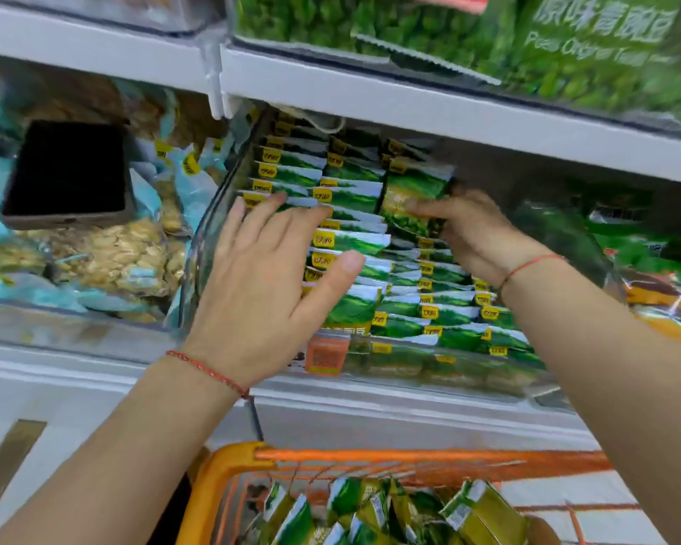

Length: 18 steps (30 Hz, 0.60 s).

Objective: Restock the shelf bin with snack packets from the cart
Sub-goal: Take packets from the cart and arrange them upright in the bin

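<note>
A clear plastic shelf bin (197, 249) holds rows of small green snack packets (402, 308) standing on edge. My left hand (268, 285) lies flat with straight fingers on the left rows of packets. My right hand (468, 230) grips a stack of green packets (413, 198) at the back right of the bin, under the upper shelf. Below, an orange wire cart (229, 474) holds more loose green packets (370, 513).
The bin on the left holds pale nut bags (107, 257) with a dark phone (67, 175) lying on top. A white shelf edge (429, 112) hangs low over the bin. Green pea bags (567, 41) fill the shelf above; green and orange bags (645, 261) sit to the right.
</note>
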Each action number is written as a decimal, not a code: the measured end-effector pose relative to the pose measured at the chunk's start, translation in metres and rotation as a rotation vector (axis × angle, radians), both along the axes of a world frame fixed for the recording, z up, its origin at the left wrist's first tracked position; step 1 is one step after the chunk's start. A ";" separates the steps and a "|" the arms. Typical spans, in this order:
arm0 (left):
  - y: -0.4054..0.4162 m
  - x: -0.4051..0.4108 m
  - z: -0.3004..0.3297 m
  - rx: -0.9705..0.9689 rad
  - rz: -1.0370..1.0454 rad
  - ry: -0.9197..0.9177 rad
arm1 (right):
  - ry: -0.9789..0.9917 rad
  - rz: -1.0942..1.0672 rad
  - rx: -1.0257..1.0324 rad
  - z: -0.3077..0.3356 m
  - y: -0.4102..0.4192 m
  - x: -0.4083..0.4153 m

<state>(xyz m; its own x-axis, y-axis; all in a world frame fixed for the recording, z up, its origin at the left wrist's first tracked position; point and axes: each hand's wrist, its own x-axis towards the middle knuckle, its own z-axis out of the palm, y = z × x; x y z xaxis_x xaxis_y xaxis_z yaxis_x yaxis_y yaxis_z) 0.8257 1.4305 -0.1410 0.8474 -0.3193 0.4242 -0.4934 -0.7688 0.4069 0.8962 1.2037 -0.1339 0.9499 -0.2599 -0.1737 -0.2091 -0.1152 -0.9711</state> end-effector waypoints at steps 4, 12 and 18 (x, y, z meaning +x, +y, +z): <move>0.002 0.000 0.000 -0.023 -0.019 0.013 | -0.027 -0.103 -0.126 0.008 0.008 -0.006; 0.005 -0.003 -0.001 0.041 -0.001 0.014 | -0.090 -0.076 -0.288 -0.018 0.015 0.000; 0.003 -0.003 0.000 0.049 0.005 0.022 | -0.052 -0.031 -0.451 -0.022 0.015 0.000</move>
<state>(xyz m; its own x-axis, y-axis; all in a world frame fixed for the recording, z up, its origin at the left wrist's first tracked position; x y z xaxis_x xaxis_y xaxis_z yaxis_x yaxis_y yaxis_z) 0.8228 1.4339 -0.1412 0.8579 -0.3346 0.3899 -0.4808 -0.7905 0.3795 0.8966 1.2187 -0.1555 0.9449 -0.3271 0.0112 -0.1713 -0.5235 -0.8346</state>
